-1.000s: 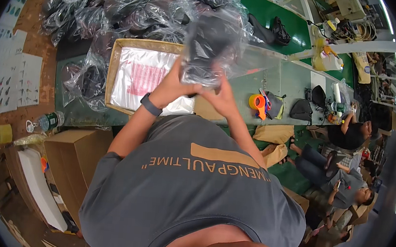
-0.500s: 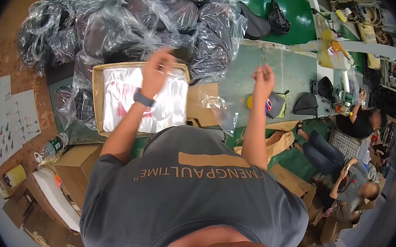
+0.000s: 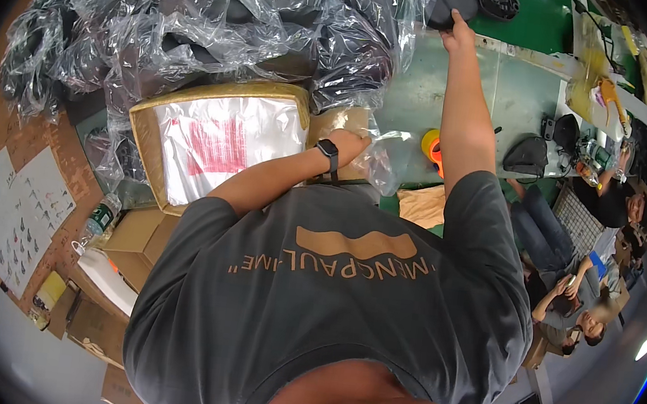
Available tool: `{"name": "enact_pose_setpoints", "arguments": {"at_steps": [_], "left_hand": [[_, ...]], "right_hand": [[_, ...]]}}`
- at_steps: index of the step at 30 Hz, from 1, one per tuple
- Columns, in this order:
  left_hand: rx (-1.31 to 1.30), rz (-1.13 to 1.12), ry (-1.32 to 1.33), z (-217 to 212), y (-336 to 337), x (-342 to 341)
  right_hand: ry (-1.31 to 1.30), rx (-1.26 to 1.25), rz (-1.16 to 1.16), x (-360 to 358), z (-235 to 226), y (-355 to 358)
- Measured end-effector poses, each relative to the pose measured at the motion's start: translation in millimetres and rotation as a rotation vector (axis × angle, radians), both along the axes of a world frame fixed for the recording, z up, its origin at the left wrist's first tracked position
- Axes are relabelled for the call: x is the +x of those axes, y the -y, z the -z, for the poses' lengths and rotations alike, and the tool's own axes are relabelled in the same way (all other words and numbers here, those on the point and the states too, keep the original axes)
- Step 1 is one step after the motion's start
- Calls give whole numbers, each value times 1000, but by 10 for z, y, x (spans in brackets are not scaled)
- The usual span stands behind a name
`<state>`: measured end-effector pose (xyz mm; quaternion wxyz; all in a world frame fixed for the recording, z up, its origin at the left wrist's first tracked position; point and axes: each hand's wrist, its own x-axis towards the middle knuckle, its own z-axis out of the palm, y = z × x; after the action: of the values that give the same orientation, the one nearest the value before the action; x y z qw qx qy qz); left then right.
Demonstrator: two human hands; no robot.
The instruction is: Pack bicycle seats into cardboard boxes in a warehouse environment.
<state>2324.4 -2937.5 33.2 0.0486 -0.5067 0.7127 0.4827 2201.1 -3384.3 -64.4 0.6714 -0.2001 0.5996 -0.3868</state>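
Right hand: at near end of black padded piece, 1 o'clock, far side of desk; closure can't tell | Left hand: curled, clear bag at its 4 o'clock, hold can't tell | Best: lift piece clear of wrapped bundles, 11 o'clock

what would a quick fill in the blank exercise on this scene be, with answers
The watch is on the ____ arm.
The right hand touches the black saddle, ____ from the body than the left hand.
Piled items are in clear ____ bags.
The left hand is to the ____ of the box.
Missing words: left; farther; plastic; right.
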Motion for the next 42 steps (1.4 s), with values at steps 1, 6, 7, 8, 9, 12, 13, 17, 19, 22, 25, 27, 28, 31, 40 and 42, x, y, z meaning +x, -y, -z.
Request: {"name": "enact_pose_setpoints", "arguments": {"at_steps": [1,6,7,8,9,12,13,17,19,22,25,27,28,31,40,42], "left_hand": [[6,-3,2,4,-45,15],[331,-795,-852,-248,-217,298],[369,-921,-989,-442,-246,452],[406,-1049,-1129,-719,-312,641],[410,-1162,-1283,-1007,-438,813],[390,-1456,-1391,-1524,-1129,1244],[342,-1518,-1381,-1603,-1365,1309],[-74,-1861,-990,-1230,-2422,1421],[7,-1917,-704,-924,-2863,1449],[-638,-1461,275,-1054,-3162,1260],[-726,-1109,595,-1539,-3134,1174],[-742,-982,268,-1418,-3155,1206],[-588,-958,149,-1292,-3186,1177],[-455,-741,32,-1011,-3084,1039],[-432,-575,1,-652,-3300,1056],[-542,-664,13,-782,-3360,1095]], "right_hand": [[2,6,-3,32,-1,-65],[78,89,-109,24,-343,-905],[-8,50,-91,-11,-417,-1172],[-94,10,-74,-62,-525,-1459],[-37,27,-17,-173,-638,-1741],[-16,116,28,-521,-936,-2681],[87,131,104,-707,-943,-2977],[37,211,-32,-1014,-1162,-4306],[77,273,-110,-1098,-1127,-4905],[-281,316,-225,-1150,-1167,-5459],[-1367,-581,-649,-1092,-1156,-5629],[-990,-554,-836,-859,-1233,-5414],[-987,-562,-904,-718,-1241,-5338],[-1044,-539,-1063,-468,-1069,-5102],[-1172,-611,-968,-470,-1728,-5528],[-1136,-661,-875,-658,-2057,-5676]]}}
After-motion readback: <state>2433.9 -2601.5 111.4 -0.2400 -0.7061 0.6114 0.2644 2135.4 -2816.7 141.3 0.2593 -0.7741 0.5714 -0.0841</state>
